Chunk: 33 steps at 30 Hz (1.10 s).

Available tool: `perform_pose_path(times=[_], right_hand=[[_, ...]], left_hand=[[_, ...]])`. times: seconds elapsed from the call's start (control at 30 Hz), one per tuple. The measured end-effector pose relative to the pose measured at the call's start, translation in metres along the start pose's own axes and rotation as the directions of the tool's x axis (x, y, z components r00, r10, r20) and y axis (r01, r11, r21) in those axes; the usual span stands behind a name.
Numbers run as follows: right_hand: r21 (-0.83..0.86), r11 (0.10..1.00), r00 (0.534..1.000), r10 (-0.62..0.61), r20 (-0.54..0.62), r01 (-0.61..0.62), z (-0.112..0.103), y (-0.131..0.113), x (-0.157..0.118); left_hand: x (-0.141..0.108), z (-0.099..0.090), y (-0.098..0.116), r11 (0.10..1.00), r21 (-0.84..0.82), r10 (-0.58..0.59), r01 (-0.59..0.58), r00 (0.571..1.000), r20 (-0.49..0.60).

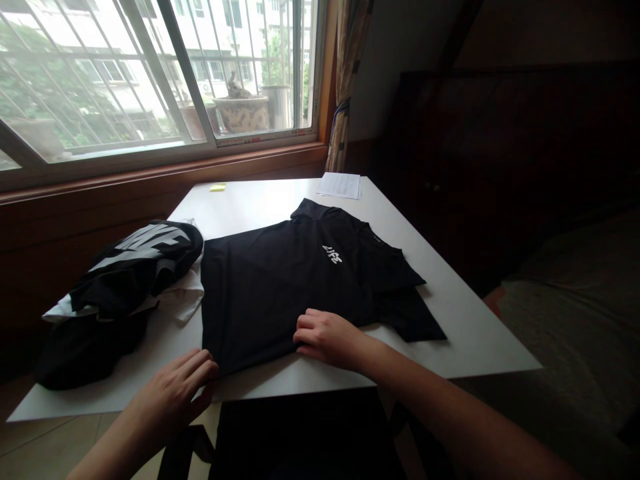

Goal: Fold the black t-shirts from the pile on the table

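Observation:
A black T-shirt [280, 287] with a small white print lies flat on the white table [480, 333], its collar and sleeves toward the right and its hem at the left. At the hem's near corner, my left hand [183, 383] has its fingers closed on the shirt's edge. Further right along the near side, my right hand [327, 337] rests with curled fingers pinching the fabric. The fingertips of both hands are partly hidden against the dark cloth.
Left of the shirt, a heap of black and white clothes [140, 267] covers that end of the table. Papers [340, 185] and a yellow note [217, 187] lie at the far edge. Behind stands a barred window [200, 80] with a tied curtain [343, 100].

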State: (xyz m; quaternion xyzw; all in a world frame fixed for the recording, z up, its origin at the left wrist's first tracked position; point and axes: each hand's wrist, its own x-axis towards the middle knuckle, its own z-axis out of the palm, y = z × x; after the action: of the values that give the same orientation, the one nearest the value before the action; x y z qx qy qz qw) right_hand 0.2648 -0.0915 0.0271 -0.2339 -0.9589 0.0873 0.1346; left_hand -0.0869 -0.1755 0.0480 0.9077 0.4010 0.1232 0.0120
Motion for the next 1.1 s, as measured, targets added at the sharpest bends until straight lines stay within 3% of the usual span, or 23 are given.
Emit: perform_pose_path(times=[0.17, 0.4, 0.53, 0.67, 0.87, 1.0, 1.1], right_hand=[[-0.036, 0.999, 0.999, -0.035, 0.036, 0.037, 0.001, -0.005, -0.003], [-0.084, 0.994, 0.995, -0.065, 0.077, 0.072, -0.005, -0.005, -0.023], [-0.167, 0.986, 0.996, -0.016, 0.091, 0.031, -0.017, 0.005, -0.04], [-0.213, 0.976, 0.994, 0.066, 0.084, -0.047, -0.032, 0.023, -0.065], [-0.089, 0.979, 0.981, 0.189, 0.044, -0.185, -0.042, 0.033, -0.099], [-0.042, 0.973, 0.972, 0.229, 0.047, -0.227, -0.046, 0.027, -0.098], [-0.043, 0.967, 0.967, 0.254, 0.016, -0.253, -0.044, 0.02, -0.079]], left_hand=[[-0.003, 0.005, 0.0, 0.999, -0.037, -0.03, 0.032, 0.998, 0.064], [0.001, 0.006, 0.001, 0.97, -0.229, -0.04, 0.085, 0.98, 0.195], [0.005, 0.011, -0.022, 0.97, -0.226, -0.073, 0.089, 0.994, 0.076], [0.013, 0.021, -0.052, 0.995, -0.059, -0.089, 0.086, 0.994, -0.058], [0.031, 0.036, -0.082, 0.99, 0.112, -0.074, 0.082, 0.995, -0.07], [0.042, 0.041, -0.097, 0.985, 0.108, -0.121, 0.132, 0.987, -0.105], [0.046, 0.041, -0.102, 0.975, 0.117, -0.166, 0.187, 0.971, -0.17]])
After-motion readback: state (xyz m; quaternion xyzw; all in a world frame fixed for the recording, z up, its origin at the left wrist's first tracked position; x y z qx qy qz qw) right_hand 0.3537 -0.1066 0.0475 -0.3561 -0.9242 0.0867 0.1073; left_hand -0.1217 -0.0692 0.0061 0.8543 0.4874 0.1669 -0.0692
